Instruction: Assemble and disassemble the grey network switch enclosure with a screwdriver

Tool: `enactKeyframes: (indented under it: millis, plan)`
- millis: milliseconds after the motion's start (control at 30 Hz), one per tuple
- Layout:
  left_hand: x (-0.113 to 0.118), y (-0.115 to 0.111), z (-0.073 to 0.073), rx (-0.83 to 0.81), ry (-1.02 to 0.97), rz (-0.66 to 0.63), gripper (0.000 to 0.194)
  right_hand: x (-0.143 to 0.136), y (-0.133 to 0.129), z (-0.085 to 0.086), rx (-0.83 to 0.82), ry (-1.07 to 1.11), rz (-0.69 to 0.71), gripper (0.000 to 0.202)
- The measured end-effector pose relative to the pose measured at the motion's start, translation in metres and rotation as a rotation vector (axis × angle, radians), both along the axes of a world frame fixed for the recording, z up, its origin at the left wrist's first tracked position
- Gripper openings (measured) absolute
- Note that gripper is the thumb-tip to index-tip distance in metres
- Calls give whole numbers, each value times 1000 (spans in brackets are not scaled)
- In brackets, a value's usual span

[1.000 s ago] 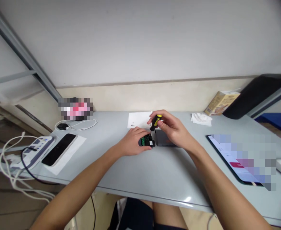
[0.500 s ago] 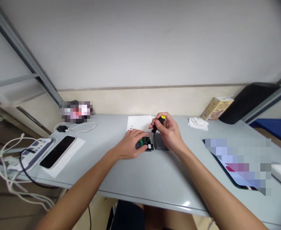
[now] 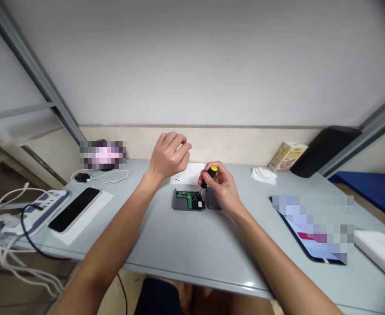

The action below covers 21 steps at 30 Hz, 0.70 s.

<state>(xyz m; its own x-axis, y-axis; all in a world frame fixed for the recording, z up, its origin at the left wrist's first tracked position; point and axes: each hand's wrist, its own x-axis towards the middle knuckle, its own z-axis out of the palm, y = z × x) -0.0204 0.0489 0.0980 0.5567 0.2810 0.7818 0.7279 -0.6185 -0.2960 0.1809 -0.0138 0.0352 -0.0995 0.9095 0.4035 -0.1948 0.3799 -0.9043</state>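
Note:
My right hand (image 3: 223,188) grips a black screwdriver (image 3: 209,176) with a yellow cap. Its thin shaft slants down to the right side of an opened grey device housing (image 3: 181,204) with a green circuit board (image 3: 187,197) inside. Whether the tip touches the board is too small to tell. A second grey casing part (image 3: 213,200) sits under my right hand, partly covered by it. Raised above the far left of the housing is my left hand (image 3: 170,155), fingers curled in toward the thumb; anything between them is hidden.
Behind the housing lies a white paper sheet (image 3: 192,174) with several tiny dark screws on it. On the left are a phone (image 3: 75,209) and a power strip (image 3: 36,214) with cables. A tablet (image 3: 305,236), crumpled tissue (image 3: 263,175) and carton (image 3: 287,156) stand to the right.
My left hand has let go of the housing and lifted up and away, uncovering the circuit board. My right hand still holds the screwdriver near the housing's right side.

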Motion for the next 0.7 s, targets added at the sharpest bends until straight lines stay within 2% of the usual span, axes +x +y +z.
enactKeyframes:
  millis: [67,200,300,433,533,600,700]
  plan:
    - [10,-4,-5,14,71,-24,19,0,0,0,-8,-3,1,33]
    - [26,-23,-32,-99,155,-145,22,0,1,1,22,0,-20,33]
    - [29,-34,-46,-174,71,-131,21,0,0,1,35,-7,-34,33]
    - [19,-40,-50,-193,-141,-30,20,0,0,1,-2,16,-1,33]
    - [8,-44,-54,-411,-216,-151,23,0,0,1,-10,46,5,33]
    - [3,-48,-60,-617,-205,-259,21,0,0,1,0,37,-12,31]
    - [4,-54,-72,-849,-184,-338,16,1,0,1,24,-32,-69,24]
